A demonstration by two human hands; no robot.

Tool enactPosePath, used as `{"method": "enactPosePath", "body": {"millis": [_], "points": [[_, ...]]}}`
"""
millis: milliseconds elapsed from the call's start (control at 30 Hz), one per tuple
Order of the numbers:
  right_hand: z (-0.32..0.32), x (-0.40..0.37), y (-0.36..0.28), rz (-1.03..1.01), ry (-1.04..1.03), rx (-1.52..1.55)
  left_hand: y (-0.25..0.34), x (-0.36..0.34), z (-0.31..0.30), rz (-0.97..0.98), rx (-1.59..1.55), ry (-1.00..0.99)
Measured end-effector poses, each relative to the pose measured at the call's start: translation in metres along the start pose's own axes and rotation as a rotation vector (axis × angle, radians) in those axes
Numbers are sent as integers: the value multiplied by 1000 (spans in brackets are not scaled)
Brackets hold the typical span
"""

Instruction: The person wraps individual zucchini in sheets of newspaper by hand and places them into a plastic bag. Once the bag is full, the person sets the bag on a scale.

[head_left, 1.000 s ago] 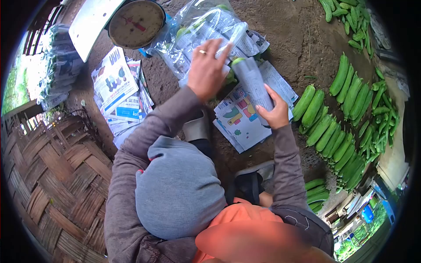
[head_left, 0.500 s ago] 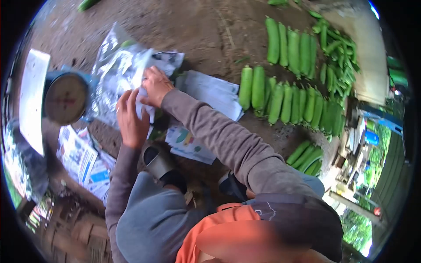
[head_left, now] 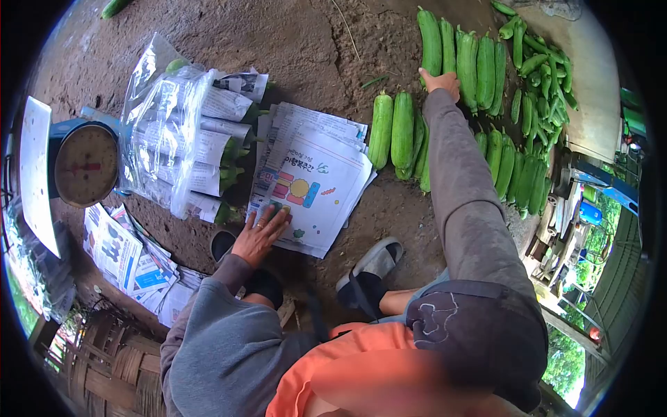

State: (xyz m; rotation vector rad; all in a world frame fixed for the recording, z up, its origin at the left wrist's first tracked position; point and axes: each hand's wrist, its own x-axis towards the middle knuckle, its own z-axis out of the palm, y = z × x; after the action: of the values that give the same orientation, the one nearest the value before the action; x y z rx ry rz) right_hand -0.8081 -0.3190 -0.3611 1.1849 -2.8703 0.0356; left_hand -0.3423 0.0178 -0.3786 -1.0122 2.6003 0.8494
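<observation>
My left hand (head_left: 262, 234) lies on the lower left corner of a stack of newspaper sheets (head_left: 323, 167), fingers stretched out. My right hand (head_left: 442, 82) is closed around the near end of a luffa gourd (head_left: 448, 52) in the upper row; how the fingers wrap it is partly hidden. Other long green gourds (head_left: 484, 69) lie side by side there. Left of the sheets, a clear plastic bag (head_left: 163, 132) holds several gourds rolled in newspaper, their green ends (head_left: 228, 177) sticking out on the right.
A dial scale (head_left: 86, 165) stands beside the bag at the left. Loose newspapers (head_left: 135, 260) lie below it. A second row of gourds (head_left: 401, 135) lies nearer me, and a heap of smaller green vegetables (head_left: 545, 83) is at the far right. My sandalled foot (head_left: 372, 267) rests near the sheets.
Both hands have left the plastic bag. My right hand has moved right to the upper gourd row, and my left hand has come down onto the newspaper stack.
</observation>
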Motion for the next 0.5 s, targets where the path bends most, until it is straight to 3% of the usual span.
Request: {"method": "enactPosePath", "body": {"millis": [67,200,300,367,467,500], "points": [[3,8,2,-26,-45,19,-4,3,6,17,86,26],[12,43,12,-40,-117,243,-1,3,-3,6,-45,34],[-29,51,22,232,-309,828,-1,4,-3,39,-22,104],[-67,48,32,266,-203,987,-5,3,16,90,8,173],[-128,49,78,-91,-44,949,-5,5,30,123,-38,309],[-142,57,98,-212,11,1145,-6,4,29,136,-46,290]]}}
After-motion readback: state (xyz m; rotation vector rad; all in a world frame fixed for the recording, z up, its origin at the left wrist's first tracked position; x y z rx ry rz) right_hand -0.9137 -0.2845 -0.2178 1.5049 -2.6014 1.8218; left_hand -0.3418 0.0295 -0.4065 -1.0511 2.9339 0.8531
